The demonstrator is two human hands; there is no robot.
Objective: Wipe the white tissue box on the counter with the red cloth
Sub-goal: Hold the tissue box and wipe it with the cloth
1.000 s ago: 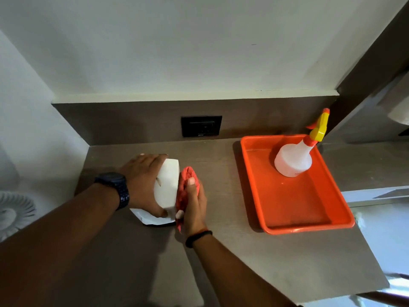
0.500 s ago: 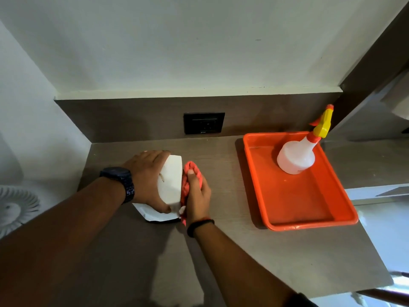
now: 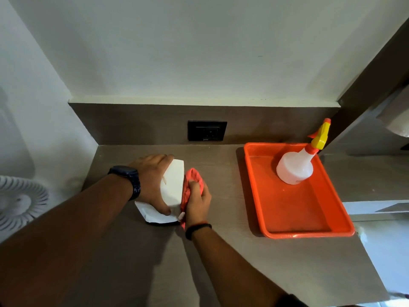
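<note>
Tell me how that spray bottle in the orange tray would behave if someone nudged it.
The spray bottle has a wide white base and a narrow neck, so it probably resists tipping. Its yellow trigger head sits high and off to one side, so a push up there might topple it. The orange tray looks smooth, so it may slide.

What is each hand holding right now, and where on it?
The left hand grips the tissue box over its left side and top. The right hand holds the bunched red cloth, pressed against the box's right side.
</note>
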